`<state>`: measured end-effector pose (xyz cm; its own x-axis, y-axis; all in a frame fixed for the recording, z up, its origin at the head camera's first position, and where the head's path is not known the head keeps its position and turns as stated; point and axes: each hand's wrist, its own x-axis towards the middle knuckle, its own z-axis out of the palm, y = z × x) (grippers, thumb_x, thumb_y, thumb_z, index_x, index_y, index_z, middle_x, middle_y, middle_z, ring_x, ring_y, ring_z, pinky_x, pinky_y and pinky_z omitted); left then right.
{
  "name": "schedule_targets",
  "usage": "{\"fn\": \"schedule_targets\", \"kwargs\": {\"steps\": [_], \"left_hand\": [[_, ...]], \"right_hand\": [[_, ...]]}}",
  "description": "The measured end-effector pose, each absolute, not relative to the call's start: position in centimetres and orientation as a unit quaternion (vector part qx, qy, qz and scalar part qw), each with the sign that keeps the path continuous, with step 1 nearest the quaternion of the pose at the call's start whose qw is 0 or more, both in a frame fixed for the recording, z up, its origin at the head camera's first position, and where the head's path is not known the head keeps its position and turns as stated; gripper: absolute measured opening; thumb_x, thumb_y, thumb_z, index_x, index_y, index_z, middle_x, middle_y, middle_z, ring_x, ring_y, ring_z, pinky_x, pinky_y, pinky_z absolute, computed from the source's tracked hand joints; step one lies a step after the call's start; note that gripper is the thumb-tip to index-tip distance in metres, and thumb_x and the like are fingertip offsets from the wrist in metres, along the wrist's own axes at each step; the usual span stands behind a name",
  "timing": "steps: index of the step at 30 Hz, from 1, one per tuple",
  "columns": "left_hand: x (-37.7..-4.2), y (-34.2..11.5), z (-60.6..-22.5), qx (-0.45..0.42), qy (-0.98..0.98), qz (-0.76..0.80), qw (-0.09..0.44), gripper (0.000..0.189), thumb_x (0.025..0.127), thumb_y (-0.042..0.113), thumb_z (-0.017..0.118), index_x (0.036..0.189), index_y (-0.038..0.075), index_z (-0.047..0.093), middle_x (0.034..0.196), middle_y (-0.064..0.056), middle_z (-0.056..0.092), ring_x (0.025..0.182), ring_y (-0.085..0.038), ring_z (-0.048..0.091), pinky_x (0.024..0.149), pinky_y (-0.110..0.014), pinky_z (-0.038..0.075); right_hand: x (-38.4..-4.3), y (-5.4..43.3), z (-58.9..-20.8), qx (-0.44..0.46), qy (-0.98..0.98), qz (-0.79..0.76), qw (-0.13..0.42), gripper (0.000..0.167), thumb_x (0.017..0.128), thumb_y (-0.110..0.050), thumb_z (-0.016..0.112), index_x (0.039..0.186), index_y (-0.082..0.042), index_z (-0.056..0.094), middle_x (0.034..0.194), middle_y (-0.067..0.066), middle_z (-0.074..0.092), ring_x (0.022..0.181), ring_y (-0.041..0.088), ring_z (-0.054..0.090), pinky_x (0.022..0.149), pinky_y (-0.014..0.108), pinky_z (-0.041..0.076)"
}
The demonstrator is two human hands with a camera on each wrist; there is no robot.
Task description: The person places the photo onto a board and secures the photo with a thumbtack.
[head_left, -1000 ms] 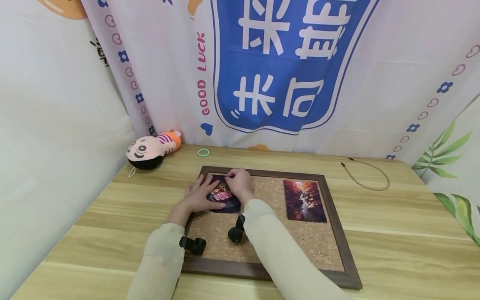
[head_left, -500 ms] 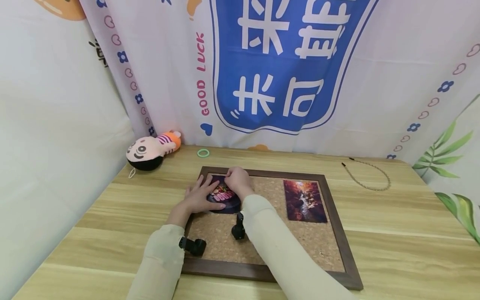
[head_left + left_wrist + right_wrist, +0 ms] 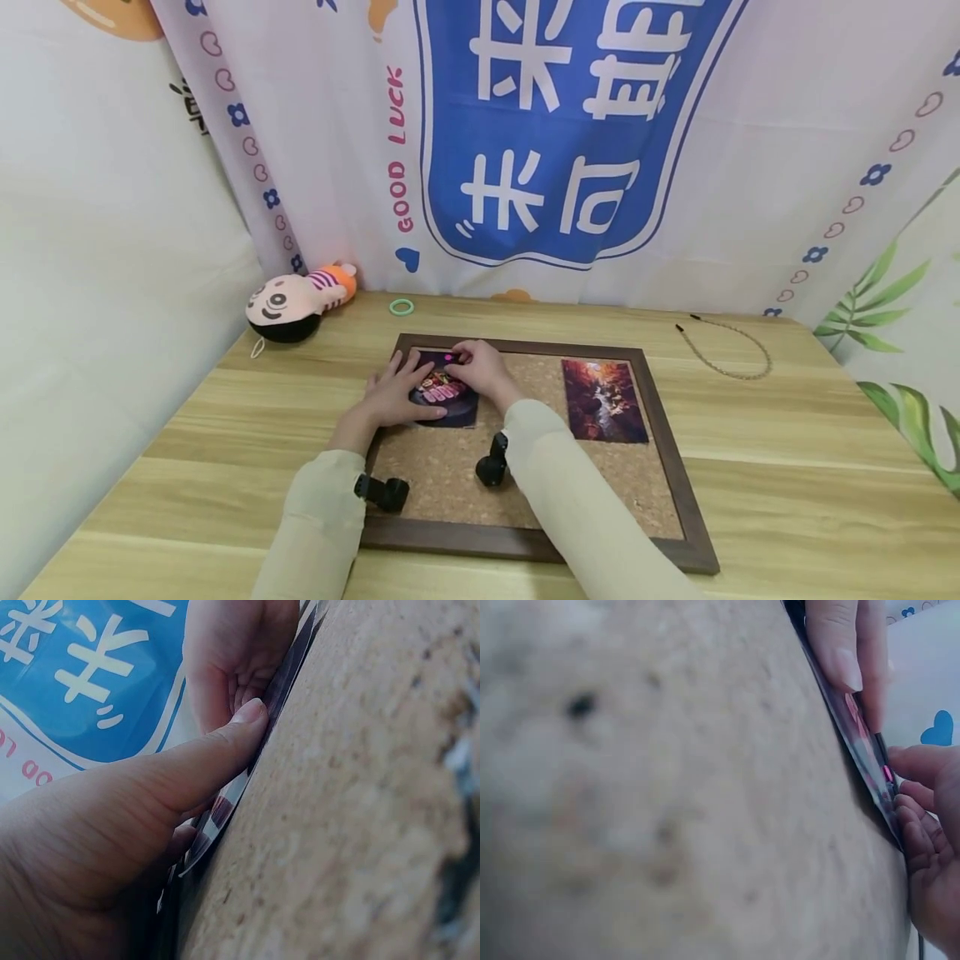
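Note:
My left hand (image 3: 390, 400) lies spread over the left side of a dark food picture (image 3: 459, 402), its thumb pressing the lower part. The picture rests in the upper left of a framed corkboard (image 3: 431, 471). Near its top edge shows the small round head of a pink pushpin (image 3: 448, 358). My right hand (image 3: 483, 368) is beside the pin, thumb and forefinger parted around it. The right wrist view shows the pushpin (image 3: 888, 773) in the gap by the right thumb tip. From the left wrist, the picture (image 3: 222, 810) appears edge-on, slightly lifted at its lower corner.
A red forest-stream picture (image 3: 605, 400) is on the board's upper right. Behind the board lie a green ring (image 3: 402, 307) and a plush doll (image 3: 288, 307). A thin braided cord (image 3: 723, 362) curves at the back right. A printed curtain (image 3: 360, 167) hangs behind the table.
My right hand has shifted slightly right and its fingers have parted, bringing the pink pin head into sight. My left hand stays on the picture. The head view has turned slightly.

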<state>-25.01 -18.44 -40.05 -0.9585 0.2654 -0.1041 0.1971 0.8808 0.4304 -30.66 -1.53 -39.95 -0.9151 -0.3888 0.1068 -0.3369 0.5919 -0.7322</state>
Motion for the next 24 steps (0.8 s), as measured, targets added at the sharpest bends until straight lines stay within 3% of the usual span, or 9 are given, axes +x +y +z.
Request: {"fn": "schedule_targets", "kwargs": {"steps": [10, 15, 24], "left_hand": [[-25.6, -18.8, -39.7, 0.112, 0.967, 0.219, 0.069, 0.093, 0.065, 0.061, 0.06, 0.137, 0.012, 0.026, 0.142, -0.016, 0.008, 0.126, -0.035, -0.006, 0.091, -0.06, -0.001], [-25.6, -18.3, -39.0, 0.106, 0.97, 0.207, 0.074, 0.093, 0.067, 0.061, 0.057, 0.138, 0.012, 0.023, 0.141, -0.018, 0.008, 0.125, -0.039, -0.004, 0.092, -0.06, 0.0], [-24.6, -15.5, -34.1, 0.087, 0.985, 0.149, 0.006, 0.08, 0.081, 0.059, 0.039, 0.139, 0.009, 0.015, 0.141, -0.018, 0.005, 0.126, -0.036, -0.004, 0.093, -0.058, -0.004]], "right_hand": [[-29.0, -1.0, -38.1, -0.237, 0.9, -0.359, 0.073, 0.054, 0.078, -0.025, 0.064, 0.122, -0.001, 0.044, 0.112, 0.015, 0.053, 0.101, 0.024, 0.05, 0.082, 0.033, 0.04], [-28.3, -0.3, -36.8, -0.263, 0.9, -0.335, 0.088, 0.061, 0.083, -0.036, 0.054, 0.131, -0.005, 0.034, 0.129, 0.013, 0.039, 0.116, 0.024, 0.037, 0.092, 0.036, 0.031], [-26.9, 4.6, -31.4, -0.253, 0.952, -0.173, 0.005, 0.076, 0.082, -0.059, 0.038, 0.139, -0.014, 0.018, 0.142, 0.01, 0.011, 0.127, 0.026, 0.01, 0.097, 0.046, 0.017]]}}
